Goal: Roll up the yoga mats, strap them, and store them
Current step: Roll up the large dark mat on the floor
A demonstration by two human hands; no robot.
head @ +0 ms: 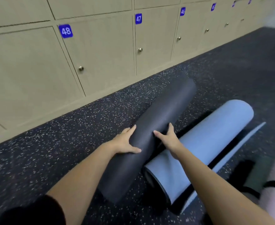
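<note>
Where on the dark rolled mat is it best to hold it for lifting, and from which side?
Grip the dark rolled mat around its middle, a hand from each side, as the left hand and right hand do. It is a long thick cylinder, too wide for one hand.

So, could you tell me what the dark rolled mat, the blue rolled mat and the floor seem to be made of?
Dark rolled mat: likely rubber or dense foam, smooth matte with a faint sheen.
Blue rolled mat: probably foam, matte, with a darker backing at its edge.
Floor: seemingly rubber, dark with pale flecks.
</note>
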